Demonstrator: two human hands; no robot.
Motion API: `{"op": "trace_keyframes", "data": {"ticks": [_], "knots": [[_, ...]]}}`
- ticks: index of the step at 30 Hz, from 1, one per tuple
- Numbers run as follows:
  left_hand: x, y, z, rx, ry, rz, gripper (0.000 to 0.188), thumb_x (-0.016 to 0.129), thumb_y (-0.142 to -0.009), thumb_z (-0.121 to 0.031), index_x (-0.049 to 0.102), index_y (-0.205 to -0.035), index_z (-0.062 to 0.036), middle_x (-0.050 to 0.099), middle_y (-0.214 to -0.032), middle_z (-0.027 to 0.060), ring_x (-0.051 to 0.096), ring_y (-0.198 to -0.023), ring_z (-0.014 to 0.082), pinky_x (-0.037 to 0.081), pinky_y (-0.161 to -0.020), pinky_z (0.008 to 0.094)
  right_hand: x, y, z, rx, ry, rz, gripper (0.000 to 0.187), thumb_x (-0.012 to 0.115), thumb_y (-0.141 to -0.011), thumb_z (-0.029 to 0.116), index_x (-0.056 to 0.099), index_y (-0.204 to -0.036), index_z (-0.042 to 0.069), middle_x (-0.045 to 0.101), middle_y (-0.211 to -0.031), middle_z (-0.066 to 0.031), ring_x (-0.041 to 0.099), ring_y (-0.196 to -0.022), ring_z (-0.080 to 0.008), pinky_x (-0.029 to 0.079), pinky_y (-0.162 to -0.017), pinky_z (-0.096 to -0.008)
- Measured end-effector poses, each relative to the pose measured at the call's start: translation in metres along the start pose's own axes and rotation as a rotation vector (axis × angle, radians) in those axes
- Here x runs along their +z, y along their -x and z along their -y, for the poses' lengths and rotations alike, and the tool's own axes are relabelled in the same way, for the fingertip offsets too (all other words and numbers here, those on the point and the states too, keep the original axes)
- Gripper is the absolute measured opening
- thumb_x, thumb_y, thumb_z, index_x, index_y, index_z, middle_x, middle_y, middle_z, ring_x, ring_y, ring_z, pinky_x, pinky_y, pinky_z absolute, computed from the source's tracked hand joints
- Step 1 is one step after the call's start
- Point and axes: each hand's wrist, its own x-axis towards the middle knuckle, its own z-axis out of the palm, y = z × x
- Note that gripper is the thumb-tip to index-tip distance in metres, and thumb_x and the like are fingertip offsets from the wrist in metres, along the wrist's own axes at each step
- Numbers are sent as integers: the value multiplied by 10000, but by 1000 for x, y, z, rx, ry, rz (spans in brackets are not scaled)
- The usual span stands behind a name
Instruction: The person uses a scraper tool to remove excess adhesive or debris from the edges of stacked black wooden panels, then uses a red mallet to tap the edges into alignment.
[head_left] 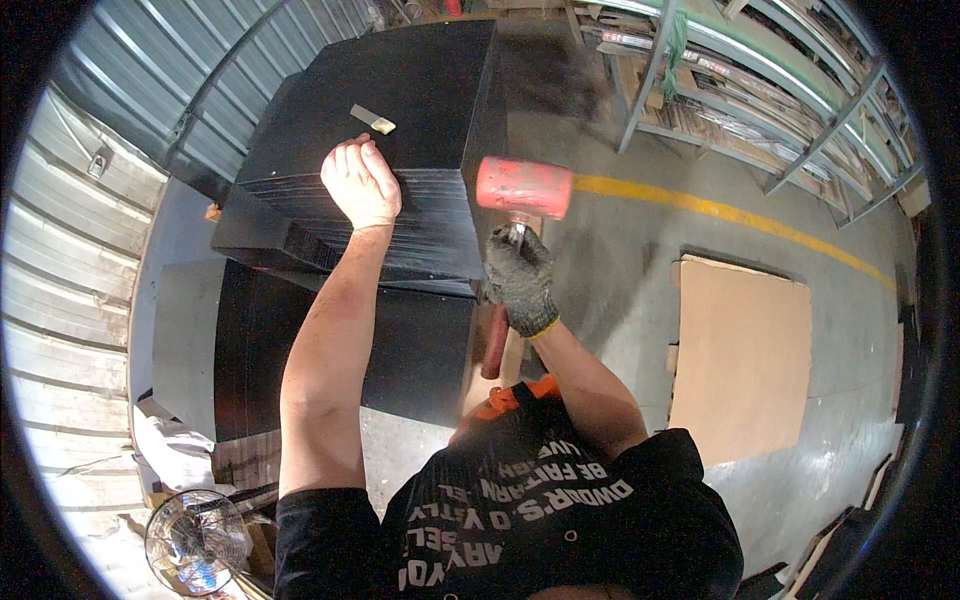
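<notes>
My right hand (pixel 521 275), in a grey knitted glove with a yellow cuff edge, is closed around the handle of a mallet (pixel 524 187). The mallet has a scuffed red head, raised beside the right edge of a tall stack of black sheets (pixel 410 80), and a reddish grip end below my fist. My bare left hand (pixel 361 183) is at the front edge of that stack, its fingers curled closed; whatever they hold, if anything, is hidden. Just beyond it, a flat grey blade with a pale yellowish end (pixel 374 119) lies on the top sheet.
More black sheets (pixel 418 345) lie lower, in front of the stack. On the floor to the right is a tan board (pixel 742 360). A metal rack (pixel 740 100) with long pieces stands far right, past a yellow floor line (pixel 720 208). A fan (pixel 197 541) stands near left, by the corrugated wall (pixel 70 330).
</notes>
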Motion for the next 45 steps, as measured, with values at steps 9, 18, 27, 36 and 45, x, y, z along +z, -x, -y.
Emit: {"op": "trace_keyframes", "data": {"ticks": [9, 18, 27, 36, 45], "knots": [[1, 2, 2, -23, -28, 12, 243, 392, -952, -154, 587, -863, -40, 629, -913, 96, 570, -855, 300, 418, -813, 410, -1, -3, -2, 46, 96, -153, 341, 492, -923, 430, 594, -987, 111, 596, -739, -53, 550, -522, -192, 461, -435, -318], [0, 2, 2, -52, -17, 51, 228, 429, -944, -165, 610, -924, -29, 626, -925, 99, 568, -913, 284, 401, -863, 403, 10, 0, 10, 108, 64, 45, 330, 486, -950, 389, 598, -1009, 84, 602, -764, -39, 579, -590, -174, 474, -490, -275], [0, 1, 1, -22, -28, 9, 276, 361, -968, -171, 599, -914, -41, 608, -906, 106, 556, -862, 309, 412, -810, 415, -13, 6, 10, -113, 366, -303, 235, 485, -951, 328, 585, -948, 115, 515, -616, -11, 501, -455, -169, 420, -396, -305], [-3, 2, 5, -23, -2, 47, 230, 416, -948, -158, 605, -919, -29, 624, -933, 102, 571, -907, 291, 405, -849, 404, -29, 13, -15, -137, 1030, -485, 113, 550, -921, 258, 555, -911, 145, 506, -617, 11, 484, -434, -146, 421, -387, -302], [0, 2, 1, -24, 7, 12, 235, 410, -954, -165, 594, -880, -41, 636, -939, 96, 579, -881, 299, 417, -834, 411, -30, 7, -8, 50, 1069, -578, 89, 583, -923, 177, 517, -906, 119, 519, -689, 0, 535, -566, -132, 416, -406, -297]]}}
